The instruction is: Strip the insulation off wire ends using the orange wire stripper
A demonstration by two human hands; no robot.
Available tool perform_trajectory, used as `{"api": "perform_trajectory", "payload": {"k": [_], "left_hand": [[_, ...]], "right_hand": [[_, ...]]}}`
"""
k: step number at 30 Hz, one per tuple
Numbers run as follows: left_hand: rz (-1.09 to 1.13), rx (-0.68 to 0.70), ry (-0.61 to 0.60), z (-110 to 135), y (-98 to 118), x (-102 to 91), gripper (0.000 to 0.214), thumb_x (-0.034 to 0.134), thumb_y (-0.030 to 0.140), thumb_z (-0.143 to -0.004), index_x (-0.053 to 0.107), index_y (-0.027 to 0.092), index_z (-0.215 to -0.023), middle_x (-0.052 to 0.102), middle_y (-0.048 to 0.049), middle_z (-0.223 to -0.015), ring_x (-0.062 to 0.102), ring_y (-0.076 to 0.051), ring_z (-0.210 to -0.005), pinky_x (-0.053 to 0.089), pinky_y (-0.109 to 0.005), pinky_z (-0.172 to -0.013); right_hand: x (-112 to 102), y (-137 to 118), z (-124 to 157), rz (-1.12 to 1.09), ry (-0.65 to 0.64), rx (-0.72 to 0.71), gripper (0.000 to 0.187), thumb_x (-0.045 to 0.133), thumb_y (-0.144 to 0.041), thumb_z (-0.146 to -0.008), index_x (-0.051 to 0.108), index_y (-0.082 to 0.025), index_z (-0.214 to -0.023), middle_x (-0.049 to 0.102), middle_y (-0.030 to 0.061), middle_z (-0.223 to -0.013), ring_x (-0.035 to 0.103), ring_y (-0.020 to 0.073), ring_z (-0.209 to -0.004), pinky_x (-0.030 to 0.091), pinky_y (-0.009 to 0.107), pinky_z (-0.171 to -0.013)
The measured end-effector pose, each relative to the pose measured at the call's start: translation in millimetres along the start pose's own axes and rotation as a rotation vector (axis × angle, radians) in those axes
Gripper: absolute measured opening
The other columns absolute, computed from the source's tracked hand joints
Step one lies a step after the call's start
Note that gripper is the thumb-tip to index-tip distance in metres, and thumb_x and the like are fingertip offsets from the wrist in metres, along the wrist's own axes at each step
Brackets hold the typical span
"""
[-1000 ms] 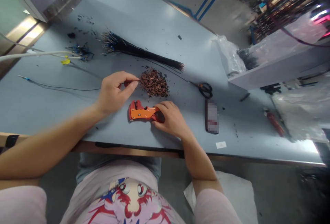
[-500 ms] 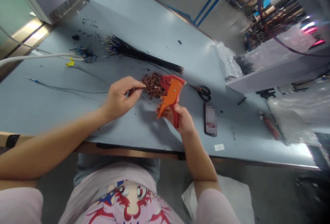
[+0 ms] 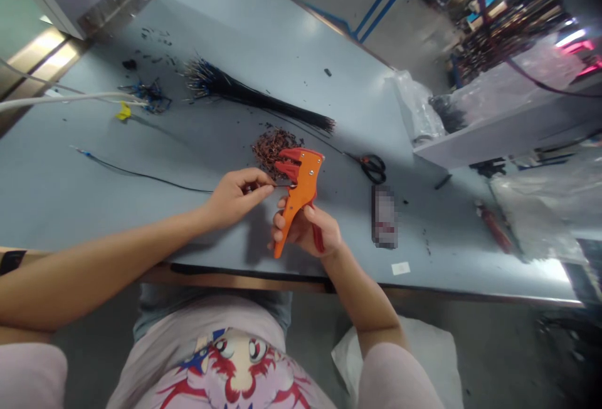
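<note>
Between the thumb and fingers of my left hand is pinched a thin black wire, whose blue-collared metal tip trails off to the left. The wire's other end sticks out of my fingertips and meets the tool at the base of its red jaws. My right hand is wrapped around the handles of an orange and red wire stripper, jaws pointing left. Just behind the jaws lies a heap of small dark and coppery wire scraps. A bundle of black wires stretches across the bench beyond it.
Scissors and a blurred-out phone-like object lie to the right. A small tangle of blue-tipped pieces is at the left by a white cable. Plastic bags sit on the right-hand shelf. A small white label is near the front edge.
My left hand has moved right and down, bringing the wire end to the stripper. The stripper has swung more upright and shifted slightly left and down in my right hand.
</note>
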State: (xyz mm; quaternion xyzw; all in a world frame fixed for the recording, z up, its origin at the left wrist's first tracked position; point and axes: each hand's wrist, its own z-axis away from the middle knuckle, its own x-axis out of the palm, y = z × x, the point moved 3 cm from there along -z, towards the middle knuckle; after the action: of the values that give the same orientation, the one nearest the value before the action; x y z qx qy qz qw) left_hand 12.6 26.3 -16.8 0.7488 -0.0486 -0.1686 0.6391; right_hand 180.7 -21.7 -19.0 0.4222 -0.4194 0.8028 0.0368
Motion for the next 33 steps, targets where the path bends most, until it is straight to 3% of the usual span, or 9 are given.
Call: {"api": "perform_trajectory", "payload": {"k": [5,17,23,33], "left_hand": [[0.139,-0.027,-0.047,2.5,-0.3,6.9,0.019,0.057,0.027,-0.081,0.068,0.016,-0.092,0.07,-0.0034,-0.086,0.06,-0.013,-0.073,0.047,-0.024,-0.065],[0.094,0.146,-0.082,4.8,2.1,9.6,0.02,0.054,0.017,-0.082,0.07,0.016,-0.093,0.07,-0.0031,-0.088,0.061,-0.01,-0.071,0.047,-0.019,-0.064],[0.078,0.165,-0.096,5.3,-1.5,10.4,0.023,0.052,0.013,-0.081,0.07,0.017,-0.095,0.069,-0.0024,-0.086,0.06,-0.009,-0.071,0.047,-0.019,-0.065],[0.093,0.221,-0.096,5.9,-4.1,11.6,0.022,0.053,0.015,-0.082,0.07,0.018,-0.095,0.067,-0.0014,-0.083,0.059,-0.009,-0.069,0.046,-0.019,-0.063]], "right_hand": [[1.8,4.8,1.9,0.0,-0.061,0.032,0.04,0.06,-0.046,-0.082,0.053,-0.016,-0.107,0.062,0.0045,-0.086,0.064,0.0204,-0.076,0.054,0.049,-0.075],[2.1,6.2,2.8,0.003,-0.118,0.04,0.035,0.053,-0.048,-0.086,0.051,-0.016,-0.1,0.061,0.002,-0.074,0.061,0.016,-0.061,0.058,0.041,-0.061],[1.5,7.1,2.7,0.066,-0.076,0.062,0.037,0.053,-0.053,-0.084,0.047,-0.018,-0.095,0.059,-0.0004,-0.068,0.058,0.0147,-0.054,0.059,0.044,-0.057],[3.3,6.5,2.9,0.043,-0.119,0.059,0.037,0.053,-0.053,-0.086,0.048,-0.017,-0.093,0.059,-0.0018,-0.065,0.058,0.0128,-0.05,0.057,0.034,-0.052]]}}
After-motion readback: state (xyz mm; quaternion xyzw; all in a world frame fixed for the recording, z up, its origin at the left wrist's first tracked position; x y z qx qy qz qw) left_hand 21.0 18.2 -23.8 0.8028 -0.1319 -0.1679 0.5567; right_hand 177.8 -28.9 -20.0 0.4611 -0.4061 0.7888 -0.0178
